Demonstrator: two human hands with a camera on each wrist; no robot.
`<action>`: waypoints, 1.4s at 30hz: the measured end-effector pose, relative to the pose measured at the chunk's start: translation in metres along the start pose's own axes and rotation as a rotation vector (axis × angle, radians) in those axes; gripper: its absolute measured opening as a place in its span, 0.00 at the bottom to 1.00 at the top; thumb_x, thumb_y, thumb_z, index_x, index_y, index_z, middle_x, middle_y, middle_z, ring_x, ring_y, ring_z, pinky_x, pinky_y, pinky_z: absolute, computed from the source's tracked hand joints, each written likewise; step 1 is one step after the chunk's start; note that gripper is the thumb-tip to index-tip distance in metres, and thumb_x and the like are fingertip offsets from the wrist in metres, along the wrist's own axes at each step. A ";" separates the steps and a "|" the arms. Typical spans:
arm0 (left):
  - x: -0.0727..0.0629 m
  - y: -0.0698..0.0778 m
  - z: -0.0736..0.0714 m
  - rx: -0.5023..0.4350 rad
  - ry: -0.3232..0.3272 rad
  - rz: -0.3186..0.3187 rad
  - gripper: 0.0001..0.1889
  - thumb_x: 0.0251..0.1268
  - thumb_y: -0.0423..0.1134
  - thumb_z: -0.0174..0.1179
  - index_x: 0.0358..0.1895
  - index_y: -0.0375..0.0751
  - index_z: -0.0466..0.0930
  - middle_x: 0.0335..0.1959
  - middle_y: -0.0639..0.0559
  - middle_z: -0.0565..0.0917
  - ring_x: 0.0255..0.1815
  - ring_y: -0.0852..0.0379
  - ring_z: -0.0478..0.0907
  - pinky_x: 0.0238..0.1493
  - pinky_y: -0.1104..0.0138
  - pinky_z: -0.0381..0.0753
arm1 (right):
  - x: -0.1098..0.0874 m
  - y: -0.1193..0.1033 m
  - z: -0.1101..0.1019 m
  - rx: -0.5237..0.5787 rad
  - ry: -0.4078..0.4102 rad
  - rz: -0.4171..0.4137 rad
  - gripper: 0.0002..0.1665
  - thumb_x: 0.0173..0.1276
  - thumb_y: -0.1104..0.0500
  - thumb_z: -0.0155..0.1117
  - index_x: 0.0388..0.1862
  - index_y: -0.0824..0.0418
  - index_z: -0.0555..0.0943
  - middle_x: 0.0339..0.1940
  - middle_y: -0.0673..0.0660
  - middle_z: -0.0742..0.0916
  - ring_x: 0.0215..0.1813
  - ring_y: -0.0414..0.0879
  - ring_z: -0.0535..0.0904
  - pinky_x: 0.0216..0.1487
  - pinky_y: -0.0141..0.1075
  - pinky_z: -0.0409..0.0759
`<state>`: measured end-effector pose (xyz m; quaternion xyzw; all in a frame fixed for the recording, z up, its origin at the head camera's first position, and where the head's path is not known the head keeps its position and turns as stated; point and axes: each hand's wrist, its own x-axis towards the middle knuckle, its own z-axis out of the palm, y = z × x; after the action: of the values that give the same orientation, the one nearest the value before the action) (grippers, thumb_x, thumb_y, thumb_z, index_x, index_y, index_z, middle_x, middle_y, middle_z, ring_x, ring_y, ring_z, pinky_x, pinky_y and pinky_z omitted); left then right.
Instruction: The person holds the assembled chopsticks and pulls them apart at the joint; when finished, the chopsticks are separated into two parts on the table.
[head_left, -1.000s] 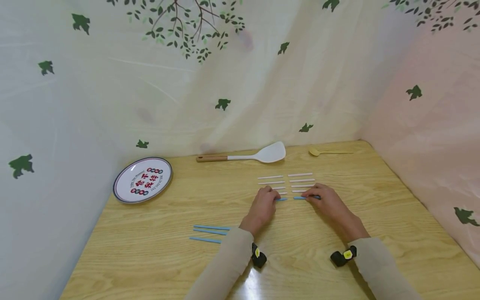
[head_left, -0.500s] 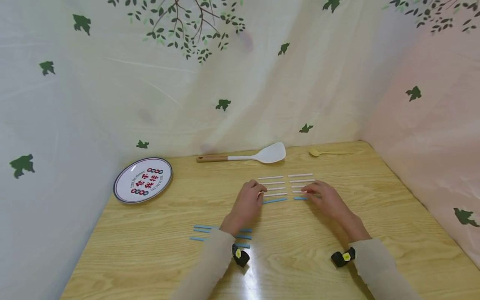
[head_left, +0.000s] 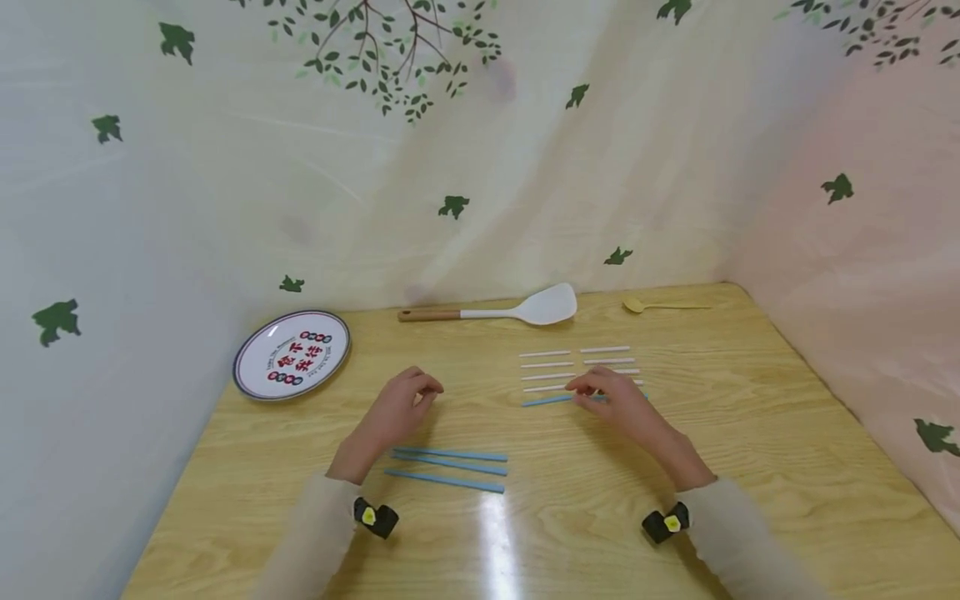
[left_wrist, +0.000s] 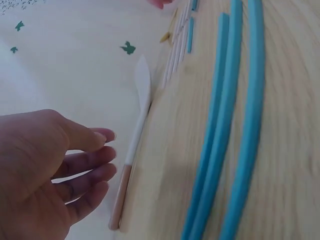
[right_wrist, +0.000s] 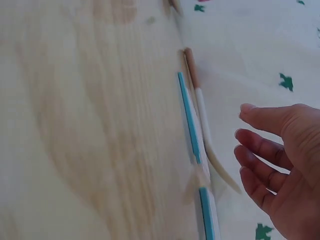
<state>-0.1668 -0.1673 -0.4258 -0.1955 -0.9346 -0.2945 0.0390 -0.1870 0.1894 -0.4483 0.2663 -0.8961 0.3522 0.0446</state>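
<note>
My left hand [head_left: 397, 408] hovers above the table just behind three long blue sticks [head_left: 445, 481], with nothing held; its fingers are loosely bent in the left wrist view. My right hand [head_left: 618, 404] is raised over the right column of thin white sticks [head_left: 606, 349], partly covering it. Its thumb stands apart from the fingers, and nothing lies between them. A second column of white sticks [head_left: 546, 353] lies to the left. One short blue stick [head_left: 546, 401] lies in front of that left column. Another short blue stick [right_wrist: 207, 215] is mostly hidden behind my right hand in the head view.
A white spatula [head_left: 487, 313] with a wooden handle lies along the back of the table [head_left: 225, 517]. To its right is a yellow spoon [head_left: 667, 306]. At the back left sits a white plate [head_left: 258, 367] with red characters. Printed cloth surrounds the back and sides.
My left hand has let go of the left short blue stick and moved left, uncovering the long blue sticks. My right hand has released the other short blue stick and shifted slightly left.
</note>
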 end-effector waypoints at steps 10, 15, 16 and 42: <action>-0.030 -0.024 0.001 0.003 -0.211 0.114 0.05 0.65 0.32 0.59 0.42 0.37 0.82 0.36 0.52 0.79 0.40 0.56 0.78 0.44 0.63 0.78 | 0.003 -0.041 0.046 0.101 -0.194 -0.061 0.11 0.68 0.58 0.62 0.47 0.59 0.83 0.39 0.49 0.83 0.41 0.40 0.78 0.44 0.33 0.79; -0.034 -0.023 0.012 0.000 -0.217 0.157 0.04 0.63 0.33 0.62 0.39 0.39 0.82 0.36 0.52 0.79 0.40 0.57 0.76 0.45 0.64 0.78 | 0.006 -0.054 0.067 0.147 -0.287 -0.056 0.10 0.69 0.56 0.61 0.46 0.56 0.84 0.38 0.45 0.83 0.41 0.36 0.77 0.44 0.31 0.78; -0.034 -0.022 0.014 0.006 -0.211 0.160 0.03 0.63 0.33 0.62 0.38 0.39 0.82 0.35 0.53 0.78 0.39 0.58 0.76 0.44 0.64 0.77 | 0.006 -0.056 0.070 0.141 -0.301 -0.054 0.10 0.69 0.56 0.62 0.45 0.56 0.84 0.38 0.45 0.82 0.41 0.36 0.77 0.44 0.31 0.78; -0.034 -0.013 0.019 -0.001 -0.266 0.105 0.02 0.62 0.34 0.63 0.33 0.43 0.79 0.32 0.57 0.75 0.33 0.65 0.71 0.36 0.70 0.73 | 0.007 -0.064 0.084 -0.028 -0.278 -0.130 0.03 0.64 0.52 0.67 0.32 0.49 0.83 0.33 0.42 0.79 0.37 0.36 0.72 0.41 0.31 0.73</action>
<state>-0.1399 -0.1775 -0.4549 -0.2814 -0.9198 -0.2642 -0.0701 -0.1510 0.0924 -0.4703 0.3692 -0.8794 0.2956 -0.0534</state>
